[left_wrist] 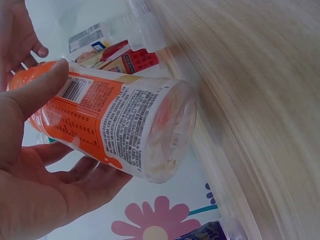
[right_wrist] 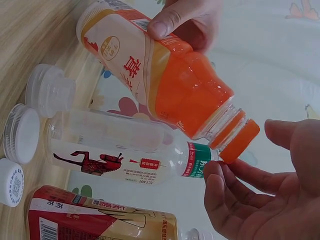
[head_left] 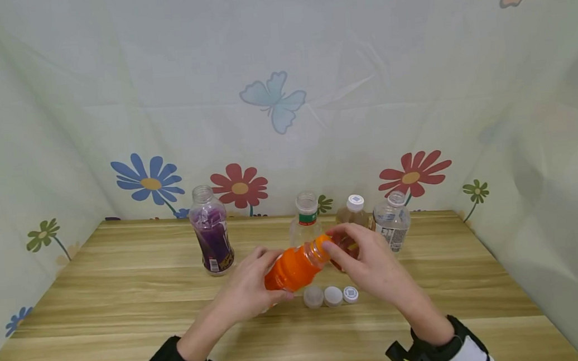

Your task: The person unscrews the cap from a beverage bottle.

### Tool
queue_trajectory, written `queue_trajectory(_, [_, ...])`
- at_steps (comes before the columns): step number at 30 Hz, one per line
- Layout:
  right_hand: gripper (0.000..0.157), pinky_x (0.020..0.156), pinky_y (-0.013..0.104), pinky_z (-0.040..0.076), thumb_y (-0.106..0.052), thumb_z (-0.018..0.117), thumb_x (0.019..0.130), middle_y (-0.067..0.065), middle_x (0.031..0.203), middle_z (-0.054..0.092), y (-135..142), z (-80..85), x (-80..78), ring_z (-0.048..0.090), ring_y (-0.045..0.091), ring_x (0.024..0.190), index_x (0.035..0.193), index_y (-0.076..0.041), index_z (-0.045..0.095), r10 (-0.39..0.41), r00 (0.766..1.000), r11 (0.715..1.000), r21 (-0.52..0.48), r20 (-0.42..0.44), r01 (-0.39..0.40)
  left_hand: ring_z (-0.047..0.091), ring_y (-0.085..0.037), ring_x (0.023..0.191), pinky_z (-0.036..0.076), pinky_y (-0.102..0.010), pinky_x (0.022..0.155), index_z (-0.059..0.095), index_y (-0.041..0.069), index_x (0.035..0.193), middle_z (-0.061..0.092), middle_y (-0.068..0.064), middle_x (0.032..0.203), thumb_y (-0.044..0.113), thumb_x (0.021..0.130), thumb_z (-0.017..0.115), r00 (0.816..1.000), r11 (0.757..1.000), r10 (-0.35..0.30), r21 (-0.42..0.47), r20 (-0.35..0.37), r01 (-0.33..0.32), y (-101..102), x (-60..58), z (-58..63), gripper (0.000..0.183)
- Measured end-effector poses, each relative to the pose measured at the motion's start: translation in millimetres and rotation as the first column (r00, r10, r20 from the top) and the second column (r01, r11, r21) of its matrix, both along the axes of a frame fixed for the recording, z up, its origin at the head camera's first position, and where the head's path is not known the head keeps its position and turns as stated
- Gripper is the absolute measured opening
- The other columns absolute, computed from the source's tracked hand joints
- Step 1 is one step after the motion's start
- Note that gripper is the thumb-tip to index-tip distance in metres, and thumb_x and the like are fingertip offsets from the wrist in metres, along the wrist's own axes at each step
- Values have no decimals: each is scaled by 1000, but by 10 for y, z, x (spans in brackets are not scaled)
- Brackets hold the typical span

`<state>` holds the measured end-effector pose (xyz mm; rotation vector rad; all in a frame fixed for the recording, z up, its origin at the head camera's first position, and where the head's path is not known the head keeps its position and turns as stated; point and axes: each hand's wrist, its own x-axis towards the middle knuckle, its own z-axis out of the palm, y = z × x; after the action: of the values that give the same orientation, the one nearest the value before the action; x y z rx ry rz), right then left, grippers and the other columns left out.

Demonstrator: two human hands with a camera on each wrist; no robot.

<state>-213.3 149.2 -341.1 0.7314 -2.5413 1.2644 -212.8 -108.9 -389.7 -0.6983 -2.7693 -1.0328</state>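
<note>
My left hand [head_left: 246, 290] grips the body of a bottle with an orange label [head_left: 289, 271], which tilts with its neck up to the right. Its clear base and printed label [left_wrist: 132, 125] face the left wrist camera. At the neck, my right hand [head_left: 375, 261] has its curled fingers and thumb about the orange cap [right_wrist: 241, 141]. In the right wrist view the fingertips touch the cap's underside, while the thumb looks slightly apart from it. An orange ring [right_wrist: 228, 131] sits lower on the clear neck. Below the bottle, a translucent cap [head_left: 313, 297] and two white caps [head_left: 333, 296] lie in a row.
An uncapped bottle with purple label [head_left: 213, 239] stands at the back left. Behind my hands are an uncapped clear bottle with green neck band [head_left: 306, 219], a brownish bottle with white cap [head_left: 354, 212] and another uncapped clear bottle [head_left: 392, 223]. A flowered curtain [head_left: 188, 109] hangs behind the wooden table [head_left: 125, 287].
</note>
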Motion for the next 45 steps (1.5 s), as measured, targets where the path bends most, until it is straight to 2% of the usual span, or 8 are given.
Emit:
queue_trajectory(3, [26,62,29,56,-26,72,99,1,94,65,-3,2,-1,61,18,72,117,-7,70,-13,1000,1000,11,8,13,60,-23,107,52,-49,96,62,9,137,60,-3,119,26,75,94,1000,1000,2,-2,-10,-2,3,5,0,72])
queue_trajectory(8, [24,65,27,56,-18,76,96,-1,95,64,4,5,-5,60,18,77,116,-6,71,1,999,1000,29,-37,1,60,-23,107,51,-49,97,63,9,136,60,-3,119,25,74,95,1000,1000,4,1,-20,-4,5,7,5,72])
queue_trajectory(15, [30,63,27,55,-12,77,94,1,105,67,22,13,-7,61,18,75,122,-6,70,61,995,997,49,-85,-57,60,-24,107,52,-50,95,63,7,135,60,-4,118,23,74,95,1000,1000,9,15,-24,-8,1,6,6,71])
queue_trajectory(25, [35,67,28,58,-7,75,95,4,119,68,35,15,4,65,19,79,128,-4,67,151,984,988,30,-93,-149,59,-24,107,51,-50,95,62,7,137,60,-4,117,23,74,95,1000,1000,13,12,-17,-13,0,13,16,73])
queue_trajectory(35, [37,61,27,54,1,73,93,2,118,68,40,26,5,62,20,77,129,-7,67,166,981,986,29,-98,-164,58,-22,108,51,-49,96,61,8,138,59,-2,118,26,76,94,1000,1000,7,16,-2,-7,-8,4,12,72])
queue_trajectory(40, [38,57,25,50,-2,74,94,0,115,68,45,33,5,59,21,73,131,-9,67,170,980,985,25,-103,-168,58,-21,107,51,-47,95,61,8,139,59,-1,117,29,77,93,1000,1000,5,15,8,-5,-15,-2,13,74])
queue_trajectory(45, [37,57,25,49,-14,73,97,1,109,67,37,28,13,57,19,72,133,-10,65,145,984,989,15,-99,-144,58,-21,106,52,-47,95,61,9,139,59,-1,117,31,77,93,1000,1000,7,14,16,-7,-16,-5,12,73])
